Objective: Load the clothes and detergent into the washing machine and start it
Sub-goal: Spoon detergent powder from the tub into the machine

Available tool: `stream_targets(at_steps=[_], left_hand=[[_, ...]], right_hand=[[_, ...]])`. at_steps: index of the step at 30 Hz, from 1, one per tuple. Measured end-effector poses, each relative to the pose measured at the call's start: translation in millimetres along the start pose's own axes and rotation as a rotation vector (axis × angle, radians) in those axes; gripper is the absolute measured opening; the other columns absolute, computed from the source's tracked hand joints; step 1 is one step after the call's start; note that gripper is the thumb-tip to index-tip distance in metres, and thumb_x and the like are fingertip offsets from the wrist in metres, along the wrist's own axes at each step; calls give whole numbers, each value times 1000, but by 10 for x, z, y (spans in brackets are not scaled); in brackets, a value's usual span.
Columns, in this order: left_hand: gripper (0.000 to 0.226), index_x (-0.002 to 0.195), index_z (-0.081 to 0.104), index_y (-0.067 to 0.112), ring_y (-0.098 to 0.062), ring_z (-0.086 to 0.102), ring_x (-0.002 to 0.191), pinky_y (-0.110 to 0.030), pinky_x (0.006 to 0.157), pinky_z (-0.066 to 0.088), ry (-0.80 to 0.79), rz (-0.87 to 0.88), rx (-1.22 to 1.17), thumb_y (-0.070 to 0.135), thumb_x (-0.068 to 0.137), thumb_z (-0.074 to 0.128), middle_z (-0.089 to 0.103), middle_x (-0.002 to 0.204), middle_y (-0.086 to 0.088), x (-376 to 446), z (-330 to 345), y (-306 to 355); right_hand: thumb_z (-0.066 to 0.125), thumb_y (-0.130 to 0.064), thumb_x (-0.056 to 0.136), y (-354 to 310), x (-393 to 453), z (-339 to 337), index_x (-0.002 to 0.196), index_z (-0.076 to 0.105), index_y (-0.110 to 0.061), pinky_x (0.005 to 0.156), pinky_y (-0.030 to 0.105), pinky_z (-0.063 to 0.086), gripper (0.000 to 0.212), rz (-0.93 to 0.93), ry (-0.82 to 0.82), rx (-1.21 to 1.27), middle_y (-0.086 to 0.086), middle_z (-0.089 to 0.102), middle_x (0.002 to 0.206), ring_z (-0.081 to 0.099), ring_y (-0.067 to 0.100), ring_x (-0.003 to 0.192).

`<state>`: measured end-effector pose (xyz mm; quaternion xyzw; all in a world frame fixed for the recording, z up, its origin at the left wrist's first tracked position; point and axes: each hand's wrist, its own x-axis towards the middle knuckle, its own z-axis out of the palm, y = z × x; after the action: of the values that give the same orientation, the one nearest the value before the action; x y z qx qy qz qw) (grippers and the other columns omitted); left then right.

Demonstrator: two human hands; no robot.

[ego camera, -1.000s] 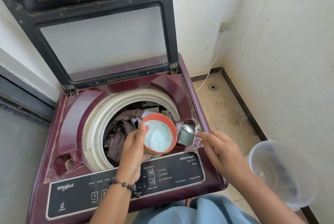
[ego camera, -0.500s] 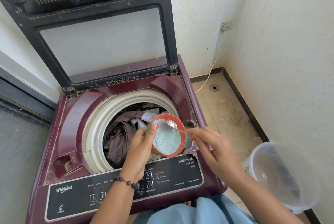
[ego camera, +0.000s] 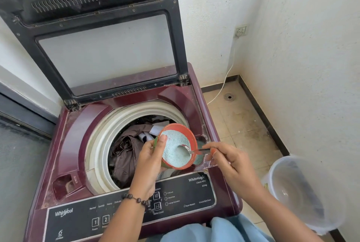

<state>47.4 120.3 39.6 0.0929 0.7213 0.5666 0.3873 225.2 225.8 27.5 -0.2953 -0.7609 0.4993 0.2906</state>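
Detergent powder, pale blue, is held in an orange-rimmed tub, tilted toward the viewer so that the powder is open to the spoon

The spoon is dipped bowl-first into the powder; its handle is pinched in the grip of the right hand, thumb and fingers clenched on it

The tub is clasped by the left hand, thumb over the near rim, and kept just above the detergent drawer, presumably so that each scoop travels little and spills fall inside the machine; some powder already lies in the drawer

Clothes, brown with white pieces, lie in the drum of the washing machine

The lid is propped upright at the back, clear of the work

Control panel judged not yet used; loading done, dosing in progress

A translucent bucket stands on the floor at right
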Motion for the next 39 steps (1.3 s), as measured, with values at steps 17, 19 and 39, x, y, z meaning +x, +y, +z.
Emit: stream_targets(at_steps=[17,19,39], left_hand=[[63,115,62,12,-21,73,95,-43,83,60,-62,-89,-69,58,72,60,74,110,-8,-32,136,-17],[65,116,63,12,-20,73,95,-42,82,60,-67,-85,-66,59,72,60,75,110,-8,-38,135,-14],[58,120,63,12,-22,71,104,-42,80,61,-133,-117,-96,56,83,56,74,113,-7,-69,100,-47]], right_hand=[[38,0,99,146,48,-28,101,65,10,51,24,44,28,611,187,840,15,61,66,53,18,56],[38,0,99,146,54,-22,101,65,10,51,24,44,29,618,188,835,15,61,66,52,18,56],[38,1,99,38,-35,-21,95,66,6,50,22,46,28,525,280,736,13,63,65,54,16,54]])
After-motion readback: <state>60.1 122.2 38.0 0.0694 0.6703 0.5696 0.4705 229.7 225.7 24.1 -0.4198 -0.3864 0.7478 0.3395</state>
